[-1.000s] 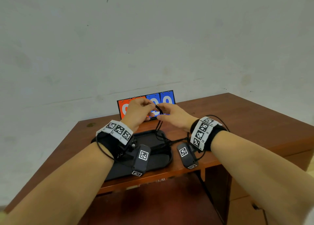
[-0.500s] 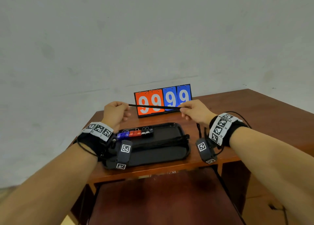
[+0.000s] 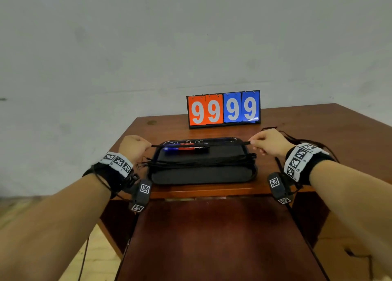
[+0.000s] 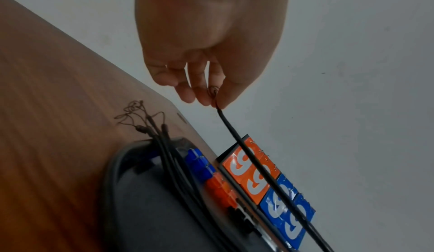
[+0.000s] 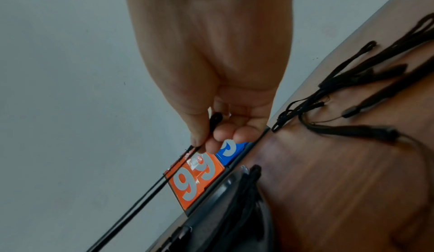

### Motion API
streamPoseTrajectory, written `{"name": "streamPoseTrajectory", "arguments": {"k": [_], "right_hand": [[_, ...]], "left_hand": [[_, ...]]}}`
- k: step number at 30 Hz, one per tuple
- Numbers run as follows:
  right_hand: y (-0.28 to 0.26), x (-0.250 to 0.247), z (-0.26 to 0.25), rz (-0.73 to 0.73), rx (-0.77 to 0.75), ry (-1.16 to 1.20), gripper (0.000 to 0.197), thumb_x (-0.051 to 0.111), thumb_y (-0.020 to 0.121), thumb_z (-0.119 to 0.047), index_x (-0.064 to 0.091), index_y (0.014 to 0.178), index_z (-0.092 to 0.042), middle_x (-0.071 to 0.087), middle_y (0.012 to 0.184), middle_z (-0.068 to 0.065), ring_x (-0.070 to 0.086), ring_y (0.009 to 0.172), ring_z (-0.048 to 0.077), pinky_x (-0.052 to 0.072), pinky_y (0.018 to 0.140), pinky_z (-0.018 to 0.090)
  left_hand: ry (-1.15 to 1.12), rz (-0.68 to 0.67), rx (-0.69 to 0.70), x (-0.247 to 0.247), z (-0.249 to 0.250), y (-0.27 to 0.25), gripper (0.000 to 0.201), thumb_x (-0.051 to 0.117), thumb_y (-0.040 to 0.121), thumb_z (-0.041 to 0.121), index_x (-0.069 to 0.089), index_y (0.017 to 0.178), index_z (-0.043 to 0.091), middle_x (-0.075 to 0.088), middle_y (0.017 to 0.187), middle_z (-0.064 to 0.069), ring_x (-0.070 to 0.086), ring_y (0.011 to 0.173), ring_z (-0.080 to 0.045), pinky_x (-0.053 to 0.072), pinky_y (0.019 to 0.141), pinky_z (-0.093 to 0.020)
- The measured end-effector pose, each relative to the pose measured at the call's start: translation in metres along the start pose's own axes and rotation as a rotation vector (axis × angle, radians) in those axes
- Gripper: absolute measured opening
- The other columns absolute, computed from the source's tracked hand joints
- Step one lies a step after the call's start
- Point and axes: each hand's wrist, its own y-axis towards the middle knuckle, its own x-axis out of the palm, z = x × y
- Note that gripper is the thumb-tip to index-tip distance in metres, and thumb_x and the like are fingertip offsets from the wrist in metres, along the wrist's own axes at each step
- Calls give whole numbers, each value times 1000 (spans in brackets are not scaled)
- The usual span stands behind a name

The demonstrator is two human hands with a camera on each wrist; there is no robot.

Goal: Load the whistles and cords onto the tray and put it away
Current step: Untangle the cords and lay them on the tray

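Note:
A black cord is stretched taut over the black tray. My left hand pinches its left end, and my right hand pinches the right end. The cord hangs just above the tray's far part. Inside the tray, a row of blue, red and black whistles lies along the far rim. Several black cords lie lengthwise across the tray's middle, their ends sticking out over the left rim.
A flip scoreboard reading 9999 stands behind the tray on the brown table. Several loose black cords lie on the table to the right of the tray. A grey wall rises beyond; the table's front edge is near.
My hands have pulled apart and come down, drawing the cord straight and lowering it from scoreboard height to just above the tray.

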Motion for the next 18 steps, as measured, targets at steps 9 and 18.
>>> {"name": "streamPoseTrajectory", "arguments": {"k": [9, 18], "right_hand": [[-3, 23, 14, -5, 169, -52, 12, 57, 95, -4, 69, 94, -5, 71, 74, 11, 54, 51, 13, 48, 48, 21], [-1, 30, 8, 92, 102, -209, 11, 71, 85, -13, 71, 76, -18, 70, 77, -2, 64, 73, 11, 50, 68, 26]], "left_hand": [[311, -76, 7, -6, -18, -3, 10, 70, 84, 20, 75, 75, 17, 71, 83, -1, 65, 84, -21, 47, 75, -30], [363, -98, 48, -7, -22, -8, 16, 66, 84, 18, 73, 70, 20, 73, 83, -2, 67, 81, -24, 49, 71, -29]]}}
